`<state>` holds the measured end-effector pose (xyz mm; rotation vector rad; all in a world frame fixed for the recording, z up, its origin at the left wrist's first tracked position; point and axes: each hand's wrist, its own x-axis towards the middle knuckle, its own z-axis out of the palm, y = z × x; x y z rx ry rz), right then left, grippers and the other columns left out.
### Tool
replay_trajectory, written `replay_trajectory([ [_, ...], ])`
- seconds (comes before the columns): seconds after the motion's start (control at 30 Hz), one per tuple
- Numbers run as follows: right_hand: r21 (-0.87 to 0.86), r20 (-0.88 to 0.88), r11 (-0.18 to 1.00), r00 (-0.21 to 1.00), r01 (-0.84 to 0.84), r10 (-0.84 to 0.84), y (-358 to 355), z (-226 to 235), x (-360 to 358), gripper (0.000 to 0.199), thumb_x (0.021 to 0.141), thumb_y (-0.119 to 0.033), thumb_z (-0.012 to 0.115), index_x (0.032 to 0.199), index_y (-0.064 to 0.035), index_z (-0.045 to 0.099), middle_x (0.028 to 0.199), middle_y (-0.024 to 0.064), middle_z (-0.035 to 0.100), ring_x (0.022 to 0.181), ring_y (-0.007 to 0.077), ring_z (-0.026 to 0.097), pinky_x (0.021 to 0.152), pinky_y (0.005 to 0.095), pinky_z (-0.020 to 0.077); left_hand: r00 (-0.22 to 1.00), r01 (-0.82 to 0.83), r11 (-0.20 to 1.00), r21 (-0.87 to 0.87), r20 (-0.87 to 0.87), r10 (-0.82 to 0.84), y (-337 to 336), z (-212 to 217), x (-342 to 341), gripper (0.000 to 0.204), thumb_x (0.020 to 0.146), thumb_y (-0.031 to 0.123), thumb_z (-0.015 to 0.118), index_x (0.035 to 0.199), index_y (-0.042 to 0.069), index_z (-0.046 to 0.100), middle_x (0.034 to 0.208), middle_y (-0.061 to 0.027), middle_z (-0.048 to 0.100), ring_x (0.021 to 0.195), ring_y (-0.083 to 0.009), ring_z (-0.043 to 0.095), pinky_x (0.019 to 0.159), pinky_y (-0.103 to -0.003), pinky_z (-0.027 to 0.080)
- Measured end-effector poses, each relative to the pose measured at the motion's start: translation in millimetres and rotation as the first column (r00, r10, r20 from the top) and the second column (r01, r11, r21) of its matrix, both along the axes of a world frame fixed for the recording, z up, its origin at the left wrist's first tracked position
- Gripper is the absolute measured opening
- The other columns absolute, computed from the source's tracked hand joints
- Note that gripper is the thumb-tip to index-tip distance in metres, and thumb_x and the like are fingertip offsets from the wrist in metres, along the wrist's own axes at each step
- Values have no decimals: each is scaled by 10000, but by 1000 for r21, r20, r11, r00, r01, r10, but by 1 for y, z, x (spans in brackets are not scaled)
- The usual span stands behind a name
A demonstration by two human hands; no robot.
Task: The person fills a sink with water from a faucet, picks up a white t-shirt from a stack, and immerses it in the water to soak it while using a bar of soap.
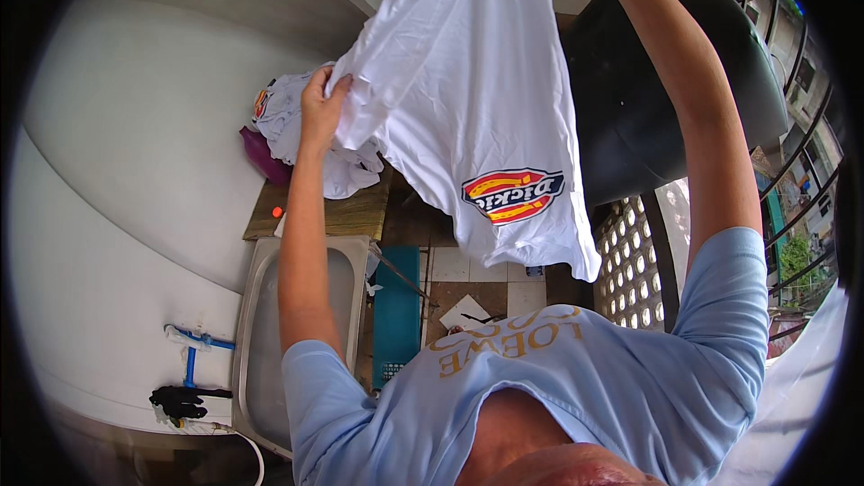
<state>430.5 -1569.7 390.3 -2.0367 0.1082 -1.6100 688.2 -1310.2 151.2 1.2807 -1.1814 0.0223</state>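
Observation:
A white shirt with a red, yellow and black printed badge hangs in front of me, its top running out past the upper edge of the picture. The fingers of my left hand are closed on the cloth at the shirt's left side. My right arm reaches up high on the right, and its hand lies beyond the top edge, so what it holds is hidden. The lower hem dangles freely above the floor. Behind my left hand, a heap of white clothes with a similar badge rests beside a purple object.
A metal sink lies at left below a wooden board. Blue pipes and a black cloth are on the wall. A large dark rounded tank stands behind the shirt, near window bars. A teal panel sits below.

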Motion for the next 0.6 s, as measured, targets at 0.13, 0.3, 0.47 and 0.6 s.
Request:
replay_trajectory([
  [0.13, 62, -53, 993, 994, 102, -99, -30, -18, -34, 236, 908, -251, 605, 903, -18, 570, 740, 45, 589, 626, 119, 581, 549, 267, 505, 995, 54, 985, 162, -92, -40, 23, 42, 18, 302, 883, 287, 666, 991, 5, 659, 817, -7, 653, 661, -47, 553, 597, -199, 445],
  [0.3, 74, -127, 986, 982, 153, -143, -30, -44, -61, 231, 901, -249, 634, 868, -27, 574, 724, 33, 582, 620, 109, 581, 544, 260, 500, 991, 36, 938, 344, -134, 11, 38, 64, 39, 374, 863, 377, 677, 963, 16, 676, 756, 6, 643, 599, -46, 543, 544, -195, 425],
  [0.47, 57, -257, 977, 948, 207, -186, -50, -56, -69, 243, 895, -253, 646, 858, -23, 578, 702, 31, 577, 598, 106, 572, 509, 254, 473, 994, 32, 890, 454, -105, 18, 41, 68, 52, 334, 901, 329, 635, 1055, 33, 640, 905, 0, 645, 789, -57, 584, 685, -200, 464],
  [0.6, 97, -322, 978, 936, 182, -142, -64, -74, -70, 253, 884, -273, 662, 862, -28, 601, 711, 29, 582, 610, 106, 567, 516, 257, 456, 985, 150, 837, 526, -156, -79, 61, 81, 47, 299, 904, 281, 632, 1087, 44, 627, 982, -6, 638, 879, -68, 596, 760, -205, 480],
])
